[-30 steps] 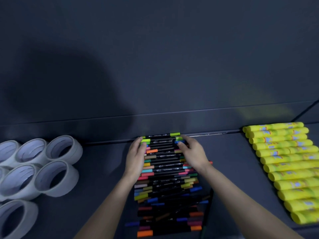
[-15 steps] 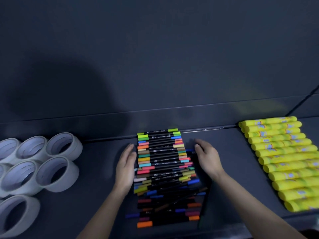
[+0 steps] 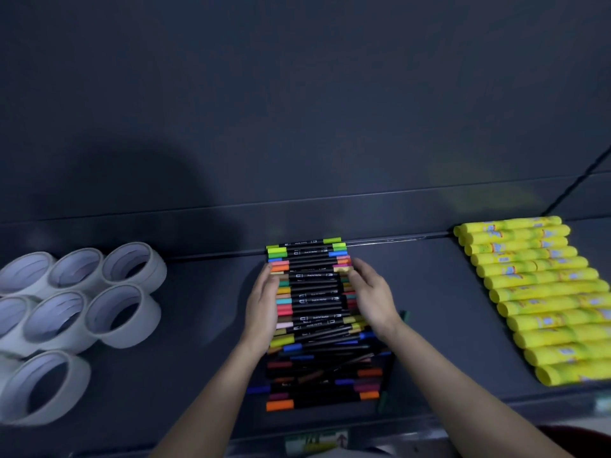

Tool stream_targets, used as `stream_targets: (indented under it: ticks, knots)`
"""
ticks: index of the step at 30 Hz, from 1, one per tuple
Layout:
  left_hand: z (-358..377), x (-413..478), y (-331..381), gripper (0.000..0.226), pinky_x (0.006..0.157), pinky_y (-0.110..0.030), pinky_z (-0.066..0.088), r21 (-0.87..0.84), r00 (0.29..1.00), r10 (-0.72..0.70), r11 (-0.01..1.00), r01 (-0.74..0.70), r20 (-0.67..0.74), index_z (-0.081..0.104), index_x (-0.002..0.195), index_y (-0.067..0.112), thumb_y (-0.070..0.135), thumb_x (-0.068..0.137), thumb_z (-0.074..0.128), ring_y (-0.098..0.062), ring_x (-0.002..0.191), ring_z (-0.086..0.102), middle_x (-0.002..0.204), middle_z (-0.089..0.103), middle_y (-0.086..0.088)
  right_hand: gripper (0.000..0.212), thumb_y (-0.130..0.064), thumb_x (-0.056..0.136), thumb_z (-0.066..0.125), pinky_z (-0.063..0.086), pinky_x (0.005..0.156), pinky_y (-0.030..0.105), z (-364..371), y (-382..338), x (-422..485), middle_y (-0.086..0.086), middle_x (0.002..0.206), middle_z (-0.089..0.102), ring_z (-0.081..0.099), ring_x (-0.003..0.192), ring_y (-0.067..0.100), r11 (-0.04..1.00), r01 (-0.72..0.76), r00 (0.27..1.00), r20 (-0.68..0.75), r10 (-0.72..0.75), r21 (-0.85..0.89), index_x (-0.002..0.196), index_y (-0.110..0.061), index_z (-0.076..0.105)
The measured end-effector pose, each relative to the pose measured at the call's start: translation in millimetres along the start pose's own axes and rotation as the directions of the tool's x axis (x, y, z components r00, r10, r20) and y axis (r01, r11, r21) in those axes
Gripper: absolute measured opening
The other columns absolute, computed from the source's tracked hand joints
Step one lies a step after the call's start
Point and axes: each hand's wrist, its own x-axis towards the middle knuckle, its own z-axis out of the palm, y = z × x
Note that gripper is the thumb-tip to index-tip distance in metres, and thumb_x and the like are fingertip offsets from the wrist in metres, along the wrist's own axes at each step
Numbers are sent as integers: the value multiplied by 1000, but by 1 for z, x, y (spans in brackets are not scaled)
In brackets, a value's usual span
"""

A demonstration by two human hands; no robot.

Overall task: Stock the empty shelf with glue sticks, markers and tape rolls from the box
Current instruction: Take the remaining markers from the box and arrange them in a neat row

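Lower centre: left hand (image 3: pixel 263 304) and right hand (image 3: pixel 373 299), fingers extended and grasping nothing, press the two ends of the markers (image 3: pixel 314 314) stacked mid-shelf (image 3: pixel 205 328); even inward pressure should square the skewed nearer ones, while tape rolls (image 3: pixel 82 309) at left and glue sticks (image 3: pixel 542 292) at right lie well apart, obstructing nothing.

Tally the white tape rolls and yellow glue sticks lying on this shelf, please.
Tape rolls: 7 in view; the left edge may cut off more.
Glue sticks: 12
Total: 19
Markers: piled and overlapping, too many hidden to count.
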Motion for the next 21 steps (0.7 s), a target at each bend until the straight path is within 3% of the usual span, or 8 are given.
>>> stream_targets:
  ticks: [5,7,9,14,18,21]
  knots:
    - [7,-1,1,45,109,-21,20,5,1000,-2,1000,2,-1,35,146,19,27,102,35,-5,138,29,152,34,8,38,-15,99,42,37,110,32,7,-3,-4,-6,128,60,52,123,10,998,1,1000,13,-2,61,135,-18,52]
    - [4,-1,1,47,111,-24,21,-1,1000,2,1000,-2,20,34,147,20,30,102,34,-6,139,30,151,34,8,35,-15,100,42,42,100,20,3,-6,-6,-13,120,61,54,117,8,998,11,1000,17,-12,57,132,-20,53]
    - [0,-2,2,47,114,-27,22,4,999,10,1000,-10,43,34,147,21,30,101,36,-6,139,31,151,35,8,36,-14,101,41,37,89,5,-3,-8,-9,-15,119,54,50,116,5,999,39,999,32,-40,9,135,-17,50]
    - [-34,-15,-15,56,118,-35,20,124,989,34,991,-52,142,31,147,26,26,96,53,-3,140,26,153,29,13,32,-11,97,52,18,104,9,-46,12,-16,3,134,55,39,135,16,918,212,977,105,-187,-334,128,-8,59]
    - [-45,-36,-36,55,119,-38,21,155,988,40,986,-63,149,36,144,29,23,94,58,-2,139,26,152,28,16,42,-21,88,67,17,112,23,-75,33,-28,3,145,46,28,142,19,857,158,983,156,-92,-491,129,-15,59]
    - [-42,-45,-41,53,118,-39,23,169,984,66,981,-94,166,36,139,36,24,93,59,-2,140,27,152,27,17,47,-18,83,73,18,107,16,-83,36,-34,2,144,46,31,140,16,857,167,970,237,-54,-488,128,-17,60]
